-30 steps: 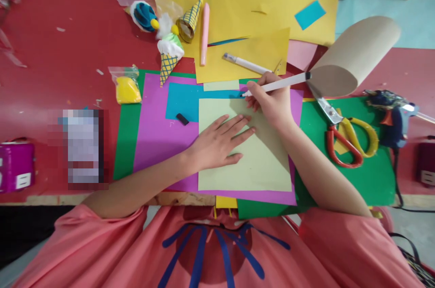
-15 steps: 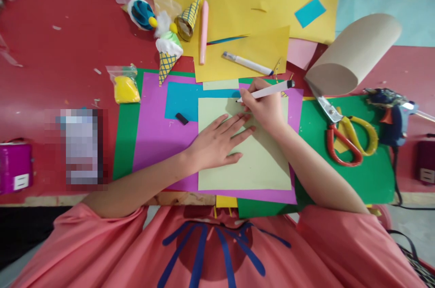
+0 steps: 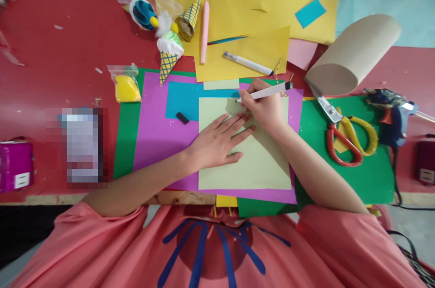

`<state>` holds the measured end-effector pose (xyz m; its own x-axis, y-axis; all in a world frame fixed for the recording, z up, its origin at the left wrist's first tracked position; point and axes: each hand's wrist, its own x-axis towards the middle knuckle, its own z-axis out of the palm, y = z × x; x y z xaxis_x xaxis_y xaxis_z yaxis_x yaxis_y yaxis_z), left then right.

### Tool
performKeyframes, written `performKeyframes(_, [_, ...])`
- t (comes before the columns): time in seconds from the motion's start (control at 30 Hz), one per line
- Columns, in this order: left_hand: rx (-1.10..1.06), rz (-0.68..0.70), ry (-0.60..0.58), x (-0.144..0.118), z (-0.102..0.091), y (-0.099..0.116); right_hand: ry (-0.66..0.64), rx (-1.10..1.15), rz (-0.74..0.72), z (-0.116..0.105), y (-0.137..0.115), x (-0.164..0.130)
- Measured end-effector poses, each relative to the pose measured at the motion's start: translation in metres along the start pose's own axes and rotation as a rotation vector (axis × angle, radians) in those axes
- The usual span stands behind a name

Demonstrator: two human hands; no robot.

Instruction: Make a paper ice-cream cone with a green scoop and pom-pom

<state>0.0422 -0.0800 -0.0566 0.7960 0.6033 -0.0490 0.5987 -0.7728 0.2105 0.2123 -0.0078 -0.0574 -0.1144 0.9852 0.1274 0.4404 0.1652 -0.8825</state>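
Pale green square paper sheet (image 3: 251, 161) flat on purple card (image 3: 152, 134), pinned and marked at its top edge.

White marker pen (image 3: 263, 93) tipped lower and further left than a second ago, tip now at the sheet's top edge rather than above it on the blue card (image 3: 183, 98); cap end no longer reaching the rolled brown cardboard tube (image 3: 353, 52). Right hand (image 3: 263, 109) pinching the pen between thumb and curled fingers, heel resting on the sheet. Left hand (image 3: 217, 141) unmoved, spread flat with fingers splayed, pressing the sheet down just below the right hand. Small black pen cap (image 3: 182, 118) lying on the blue card, left of the sheet. Red-and-yellow-handled scissors (image 3: 343, 134) well apart on green card (image 3: 367, 175).
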Motion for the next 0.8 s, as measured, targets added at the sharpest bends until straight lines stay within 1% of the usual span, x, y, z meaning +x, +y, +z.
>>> performKeyframes(0.4, [0.004, -0.005, -0.012, 0.0005, -0.0005, 0.0004, 0.004, -0.018, 0.002, 0.0009, 0.0008, -0.0002])
performKeyframes(0.53, [0.007, -0.003, -0.002, 0.0001, -0.0004, 0.0007, 0.024, -0.043, 0.002, 0.0004, 0.0018, -0.0005])
performKeyframes(0.8, [0.013, -0.001, -0.015, -0.0003, -0.0004, -0.0004, 0.086, -0.130, 0.057, -0.0080, -0.0007, -0.0013])
